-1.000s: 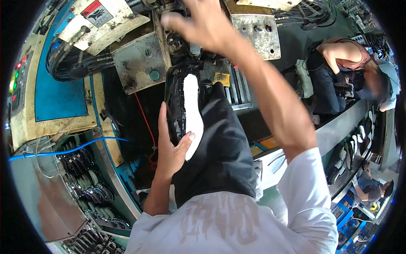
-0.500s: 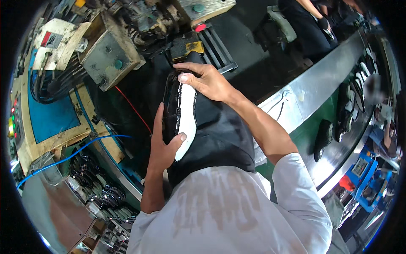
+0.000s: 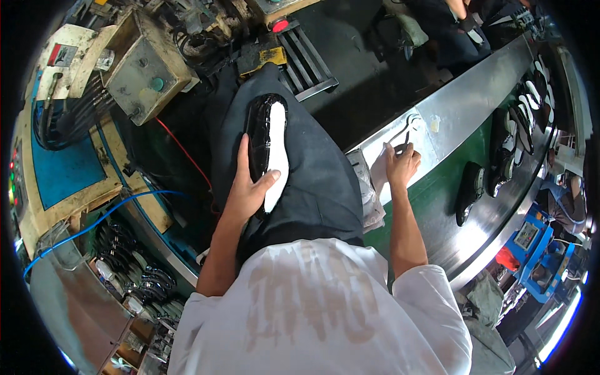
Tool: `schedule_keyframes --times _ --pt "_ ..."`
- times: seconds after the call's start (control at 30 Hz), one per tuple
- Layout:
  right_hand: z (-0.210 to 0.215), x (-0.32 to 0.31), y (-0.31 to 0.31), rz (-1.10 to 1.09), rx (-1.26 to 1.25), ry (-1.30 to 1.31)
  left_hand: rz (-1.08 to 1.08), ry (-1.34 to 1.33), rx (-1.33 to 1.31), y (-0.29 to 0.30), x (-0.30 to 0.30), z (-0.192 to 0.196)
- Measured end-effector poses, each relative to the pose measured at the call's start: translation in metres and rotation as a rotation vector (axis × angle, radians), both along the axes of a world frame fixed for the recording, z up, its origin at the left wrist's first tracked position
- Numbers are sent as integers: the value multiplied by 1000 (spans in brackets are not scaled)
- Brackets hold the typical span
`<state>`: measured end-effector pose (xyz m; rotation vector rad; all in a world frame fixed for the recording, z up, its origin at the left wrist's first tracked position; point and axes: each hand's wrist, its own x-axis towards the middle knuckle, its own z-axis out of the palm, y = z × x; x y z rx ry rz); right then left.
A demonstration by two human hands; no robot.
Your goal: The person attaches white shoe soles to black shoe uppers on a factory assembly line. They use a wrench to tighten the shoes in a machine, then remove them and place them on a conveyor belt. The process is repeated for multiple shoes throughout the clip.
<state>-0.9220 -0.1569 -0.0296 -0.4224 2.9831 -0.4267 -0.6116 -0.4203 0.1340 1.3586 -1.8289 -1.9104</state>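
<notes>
The shoe [image 3: 277, 140] lies along the dark trousers [image 3: 322, 178] over the person's thigh, its white sole turned upward and its glossy black side showing on the left. Its long axis points away from the body.

The left hand [image 3: 249, 192] has hold of the shoe at its near end. The forearm comes up from below and to the left of the shoe, leaning slightly inward. The thumb presses across the white sole, while the fingers reach forward along the black side, straight and close together; the hand makes a wide C around the shoe, filled by it.

The right arm extends forward, well to the right of the shoe, with the forearm almost upright in view. The right hand [image 3: 402, 165] is at the bench [image 3: 465, 100], about level with the shoe's middle. Its fingers are partly curled, their tips at the handles of a dark tool [image 3: 411, 121]; whether they have closed on it I cannot tell.

Farther right of the shoe, past the bench, a black shoe [image 3: 470, 194] stands near others. Left of the shoe, a red cord [image 3: 187, 153] runs slantwise, with a blue hose [image 3: 103, 217] beyond it.
</notes>
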Motion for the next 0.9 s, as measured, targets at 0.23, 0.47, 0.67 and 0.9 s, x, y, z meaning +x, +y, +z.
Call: schedule_keyframes --times 0.23,0.47,0.67,0.9 --pt "-6 -24 -5 -100 108 117 89 14 84 -2 2 3" --pt "9 -65 9 -446 -634 -526 145 64 13 -4 2 -22" --pt "148 8 -126 -27 -753 -1348 103 -117 25 -1 -2 -1" --pt "196 71 -260 1076 -427 -147 123 -32 113 -5 -2 -3"
